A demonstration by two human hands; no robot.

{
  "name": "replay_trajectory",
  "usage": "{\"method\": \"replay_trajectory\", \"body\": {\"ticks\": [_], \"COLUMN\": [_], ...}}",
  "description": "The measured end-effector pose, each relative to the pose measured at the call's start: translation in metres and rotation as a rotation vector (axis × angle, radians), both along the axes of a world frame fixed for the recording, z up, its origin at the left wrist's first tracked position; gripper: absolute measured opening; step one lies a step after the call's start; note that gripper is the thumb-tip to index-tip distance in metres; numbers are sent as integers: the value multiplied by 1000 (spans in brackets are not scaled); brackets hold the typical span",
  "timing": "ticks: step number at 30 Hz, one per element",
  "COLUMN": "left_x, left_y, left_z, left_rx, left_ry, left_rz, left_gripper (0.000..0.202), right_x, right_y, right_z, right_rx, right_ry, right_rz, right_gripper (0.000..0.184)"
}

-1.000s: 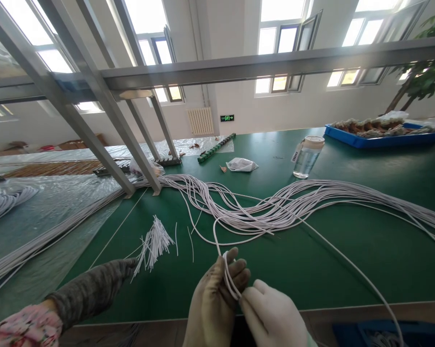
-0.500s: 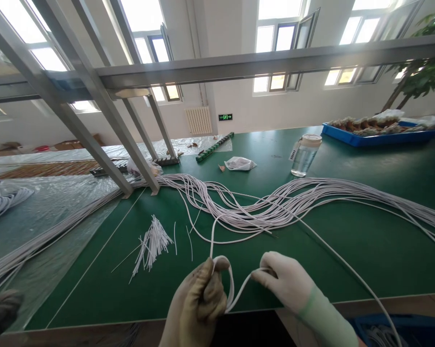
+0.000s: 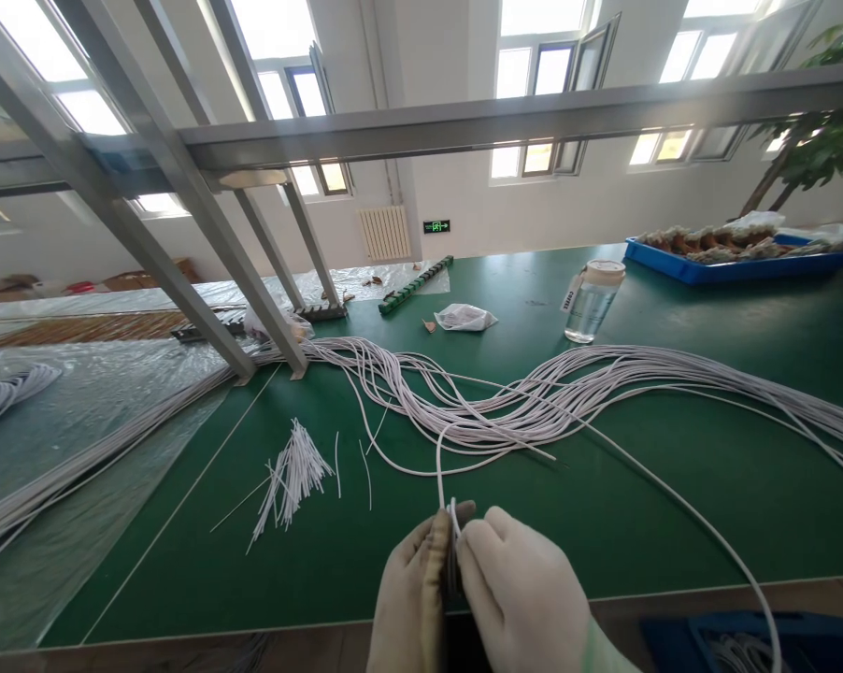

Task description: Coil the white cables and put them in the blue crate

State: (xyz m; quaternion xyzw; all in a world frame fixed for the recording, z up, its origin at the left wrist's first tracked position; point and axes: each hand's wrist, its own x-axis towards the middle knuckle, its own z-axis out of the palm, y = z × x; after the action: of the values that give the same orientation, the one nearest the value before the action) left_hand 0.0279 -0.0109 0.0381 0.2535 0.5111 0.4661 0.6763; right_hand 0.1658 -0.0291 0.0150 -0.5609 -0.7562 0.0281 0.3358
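Note:
A white cable (image 3: 440,467) runs from the bundle down into my gloved left hand (image 3: 413,589), whose fingers are closed around it at the table's near edge. Right against it, my gloved right hand (image 3: 520,589) pinches a looped part of the same cable. The loop stands between the two hands and is mostly hidden by them. Just beyond lies the long bundle of white cables (image 3: 464,411), curving across the green table (image 3: 624,509). To the left sits a pile of short white cut pieces (image 3: 295,477), with a few loose ones beside it.
Metal frame posts (image 3: 267,318) stand on the table at left, joined to a crossbar (image 3: 464,131). Farther back are a clear bottle (image 3: 593,304), a small plastic bag (image 3: 464,318), a green slotted strip (image 3: 416,285) and a blue tray (image 3: 730,269). A blue bin (image 3: 664,640) sits below the edge.
My hands have come together, the right moving left and the left moving slightly right. The open cable loop between them has been drawn in. A dark glove at far left has left the view.

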Motion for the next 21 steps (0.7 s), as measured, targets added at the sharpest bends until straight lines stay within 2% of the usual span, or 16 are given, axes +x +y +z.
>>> {"method": "replay_trajectory", "body": {"ticks": [5,8,11,13,15,18,21], "left_x": [5,11,13,12,10,5,3], "left_y": [3,4,3,3,4,7,9], "left_z": [9,14,18,18,16,11,8], "left_rx": [-98,-137,-117,-68,-46,-99,-156], "left_ry": [114,78,27,31,39,-7,-61], "left_rz": [-93,-77,-57,-65,-66,-26,3], "left_gripper": [8,15,19,19,18,17,13], "right_x": [-6,-7,-9,-11,-12,-12,-10], "right_y": [-11,-12,-9,-7,-6,-9,-16], "right_z": [-9,-12,-14,-16,-18,-24,-32], "right_rx": [58,92,76,98,127,134,101], "right_ry": [-106,-124,-29,24,-15,-153,-163], "right_rz": [-64,-71,-51,-27,-15,-28,2], "right_gripper": [28,27,21,19,21,26,27]}}
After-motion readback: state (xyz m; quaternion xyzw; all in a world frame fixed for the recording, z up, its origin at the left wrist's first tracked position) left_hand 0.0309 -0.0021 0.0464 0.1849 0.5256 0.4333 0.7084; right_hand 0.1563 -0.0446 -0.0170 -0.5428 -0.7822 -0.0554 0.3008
